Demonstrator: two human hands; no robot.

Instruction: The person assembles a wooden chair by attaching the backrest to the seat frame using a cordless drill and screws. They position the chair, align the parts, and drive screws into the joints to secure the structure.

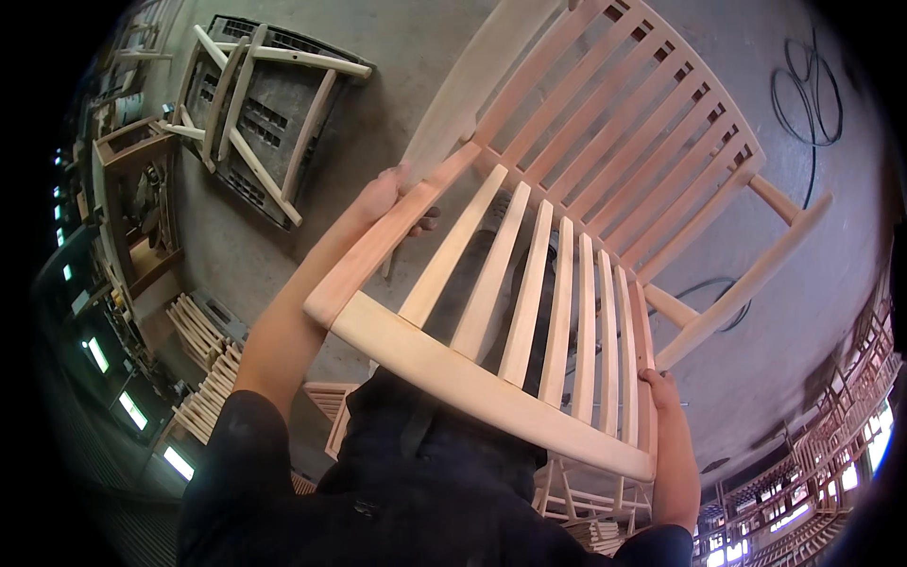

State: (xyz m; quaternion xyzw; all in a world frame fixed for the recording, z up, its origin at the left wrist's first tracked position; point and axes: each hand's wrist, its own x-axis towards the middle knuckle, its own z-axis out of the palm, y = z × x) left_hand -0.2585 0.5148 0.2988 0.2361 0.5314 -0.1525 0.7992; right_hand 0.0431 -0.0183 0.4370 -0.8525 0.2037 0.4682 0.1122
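While the dark shirt (416, 520) filled the lower edge, with a small pale mark on its front too tiny to make out, a bare wooden chair (559, 302) was held up just ahead of it, over the floor. The right hand (662, 389) had its grip on the chair's reddish right side rail, thumb against the wood, and the left hand (383, 192) had its grip wrapped around the left rail, fingertips showing below. Pale slats crossed the seat; the back, pinker, sloped away to the upper right.

Beneath and around lay a smooth grey floor (397, 94), scuffed and dusty in places. A stack of pale sticks (208, 392) rested at the left. Farther off, jointed wooden frames (310, 132) lay on a dark slotted platform (283, 99), with a brown wooden box frame (156, 272) beside it, and a black cable (813, 142) looped across the floor at the right. Along the right rim ran rows of chair frames (812, 472); bright panes (132, 410) shone through the dim room at the far left.
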